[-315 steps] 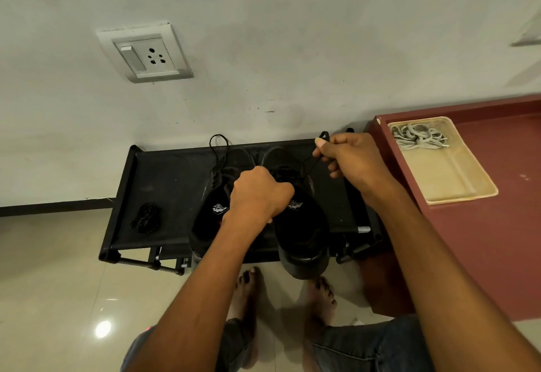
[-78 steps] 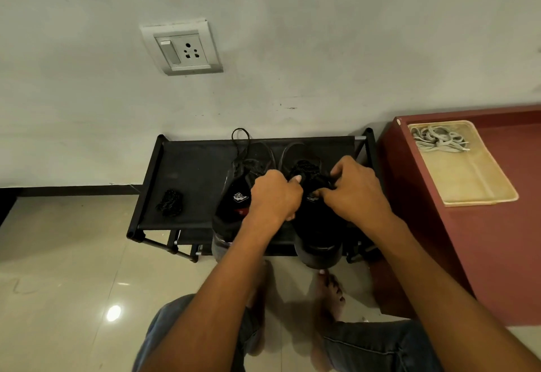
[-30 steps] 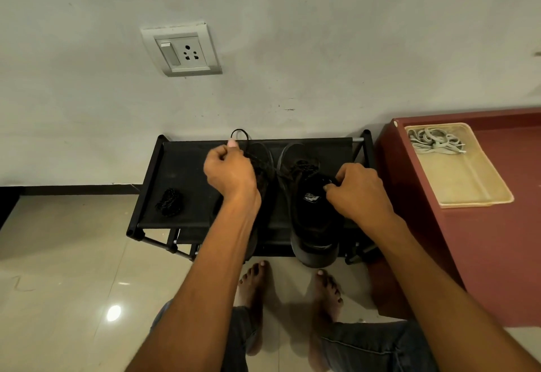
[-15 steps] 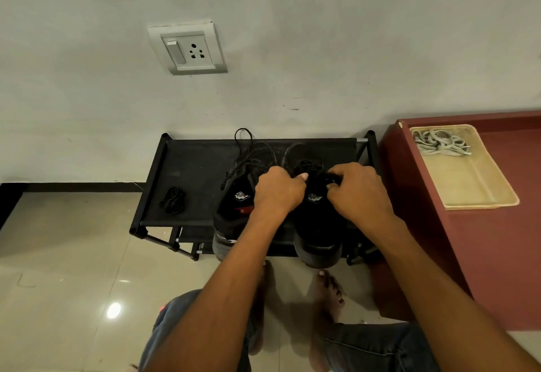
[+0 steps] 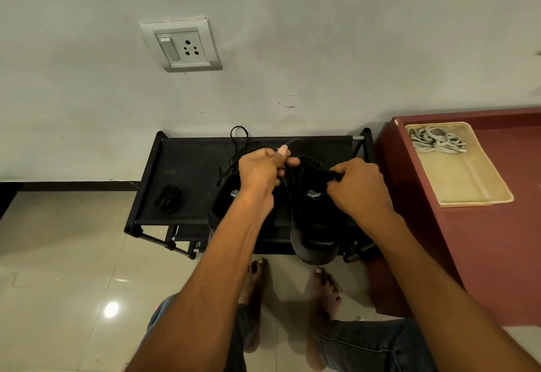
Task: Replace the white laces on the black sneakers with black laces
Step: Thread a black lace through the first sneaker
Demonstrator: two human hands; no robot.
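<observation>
Two black sneakers stand side by side on a black shoe rack point(image 5: 187, 166), toes toward me. My left hand point(image 5: 262, 168) sits over the left sneaker point(image 5: 225, 199) and pinches a black lace that runs to the right sneaker point(image 5: 314, 219). My right hand point(image 5: 358, 187) grips the laced top of the right sneaker, fingers curled on the lace there. A loose black lace end point(image 5: 238, 134) loops up behind the left sneaker. A bundled black lace point(image 5: 168, 199) lies at the rack's left. The white laces point(image 5: 436, 140) lie in a beige tray point(image 5: 468, 187).
The tray rests on a dark red table point(image 5: 503, 240) to the right of the rack. A wall with a socket plate point(image 5: 181, 45) stands right behind the rack. My bare feet point(image 5: 257, 283) are on the glossy tiled floor in front.
My left hand has moved back and up a little, drawing the black lace away from the right sneaker. My right hand stays on the right sneaker's laces.
</observation>
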